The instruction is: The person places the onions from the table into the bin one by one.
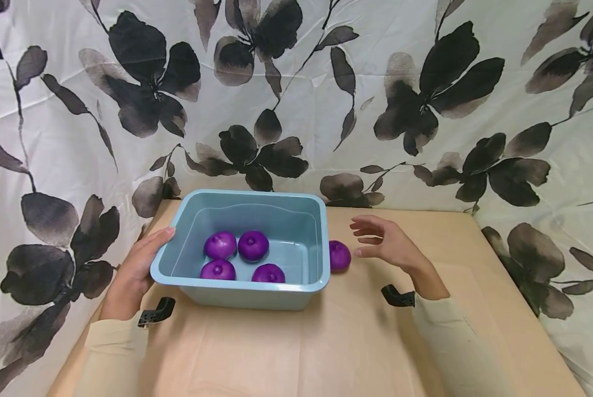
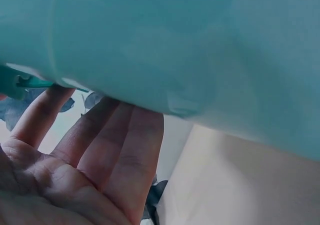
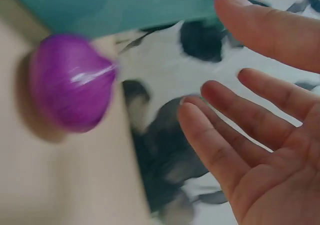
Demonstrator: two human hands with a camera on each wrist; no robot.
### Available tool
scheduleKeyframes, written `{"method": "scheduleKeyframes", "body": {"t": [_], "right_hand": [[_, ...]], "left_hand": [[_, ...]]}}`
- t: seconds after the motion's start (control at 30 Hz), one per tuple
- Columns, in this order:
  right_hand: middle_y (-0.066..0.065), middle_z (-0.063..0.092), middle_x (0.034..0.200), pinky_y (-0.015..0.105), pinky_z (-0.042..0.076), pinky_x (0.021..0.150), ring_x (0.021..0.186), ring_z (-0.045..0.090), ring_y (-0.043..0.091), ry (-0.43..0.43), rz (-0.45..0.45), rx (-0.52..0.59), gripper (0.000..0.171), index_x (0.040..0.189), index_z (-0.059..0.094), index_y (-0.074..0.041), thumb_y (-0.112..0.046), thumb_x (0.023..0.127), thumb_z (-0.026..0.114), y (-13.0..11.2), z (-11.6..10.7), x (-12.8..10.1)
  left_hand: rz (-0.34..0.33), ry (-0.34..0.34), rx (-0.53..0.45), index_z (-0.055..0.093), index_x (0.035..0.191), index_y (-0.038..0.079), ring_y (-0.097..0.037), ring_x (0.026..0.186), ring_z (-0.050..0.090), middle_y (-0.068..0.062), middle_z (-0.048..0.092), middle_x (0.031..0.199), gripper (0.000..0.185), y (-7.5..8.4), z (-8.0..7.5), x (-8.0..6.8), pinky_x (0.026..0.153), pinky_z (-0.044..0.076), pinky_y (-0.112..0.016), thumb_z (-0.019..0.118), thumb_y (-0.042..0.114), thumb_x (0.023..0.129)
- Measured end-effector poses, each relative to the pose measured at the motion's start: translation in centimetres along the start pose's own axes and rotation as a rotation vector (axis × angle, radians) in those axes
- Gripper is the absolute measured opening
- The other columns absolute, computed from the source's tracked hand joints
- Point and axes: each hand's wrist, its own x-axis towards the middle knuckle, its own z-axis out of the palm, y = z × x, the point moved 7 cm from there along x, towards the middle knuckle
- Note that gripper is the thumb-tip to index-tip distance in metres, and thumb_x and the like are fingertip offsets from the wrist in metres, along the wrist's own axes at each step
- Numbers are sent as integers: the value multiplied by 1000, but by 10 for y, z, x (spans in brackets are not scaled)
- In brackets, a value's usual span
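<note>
A light blue plastic tub (image 1: 257, 298) is at the middle of the head view. Several red onions (image 1: 253, 246) lie inside it, towards its left half. My left hand (image 1: 140, 270) holds the tub's left end, the thumb by the rim. In the left wrist view its fingers (image 2: 135, 150) reach up against the tub's outer wall. Another red onion (image 1: 340, 256) rests on the table just right of the tub, partly hidden by it in the head view. To the right of that onion my right hand (image 1: 388, 242) hovers with spread, relaxed fingers, touching nothing.
The light wooden table (image 1: 276, 353) reaches towards the viewer under both forearms. A white cloth (image 1: 326, 110) with dark flowers hangs behind it and along both sides. Each wrist wears a black strap mount (image 1: 399, 296).
</note>
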Motion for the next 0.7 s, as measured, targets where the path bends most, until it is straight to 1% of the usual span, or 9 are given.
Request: {"method": "scheduleKeyframes", "body": {"t": [0.07,0.13,0.23,0.33,0.43,0.5,0.53,0.6,0.7], "right_hand": [[27,56,148,56,49,111,135,58,47,18,12,3,74,150,50,-3,-2,84,85,15,6,3],[29,53,150,57,47,113,137,54,49,30,22,3,77,150,49,-1,-3,83,86,29,14,7],[30,52,151,57,45,114,139,52,50,46,41,-2,80,150,48,2,-6,81,88,44,28,11],[30,50,152,59,45,114,138,52,51,56,61,-15,84,150,47,4,-7,79,90,51,43,13],[28,50,153,60,47,112,137,54,50,71,86,-49,87,151,47,2,-6,76,92,54,57,15],[27,52,151,59,49,111,134,56,50,88,94,-95,87,150,49,1,-5,74,92,54,62,17],[26,54,150,59,50,110,133,57,50,98,100,-112,87,149,50,1,-4,73,92,54,64,17],[26,56,148,58,52,108,130,59,49,116,111,-146,86,148,51,1,-1,72,91,55,67,17],[26,59,144,56,55,105,125,63,46,136,113,-196,84,146,53,1,-2,72,91,56,70,19]], "left_hand": [[-2,4,-10,39,160,13,-4,92,70,22,69,98,70,1,-1,1,79,60,-28,60,49,103],[-4,3,-16,42,158,15,-5,92,70,21,70,97,66,1,-1,2,79,61,-28,60,48,104],[0,-2,-23,45,156,16,-5,93,71,20,71,97,61,1,-1,3,79,61,-28,59,46,105],[5,-2,-32,52,150,23,-6,93,71,20,72,97,51,0,-2,4,79,61,-28,59,45,105],[8,1,-48,63,134,33,-7,91,72,18,73,96,32,0,-2,3,78,61,-30,58,44,105],[7,0,-55,65,128,36,-8,91,72,17,73,96,25,0,-2,3,78,61,-31,58,44,105],[7,-1,-54,65,129,35,-9,92,72,17,73,96,27,-1,-1,3,78,61,-31,58,45,105],[9,-5,-34,61,139,29,-9,93,71,17,72,98,39,0,-1,3,79,61,-32,58,46,105],[11,-12,0,45,156,15,-9,95,70,19,70,101,63,2,-1,2,80,61,-32,56,50,105]]}}
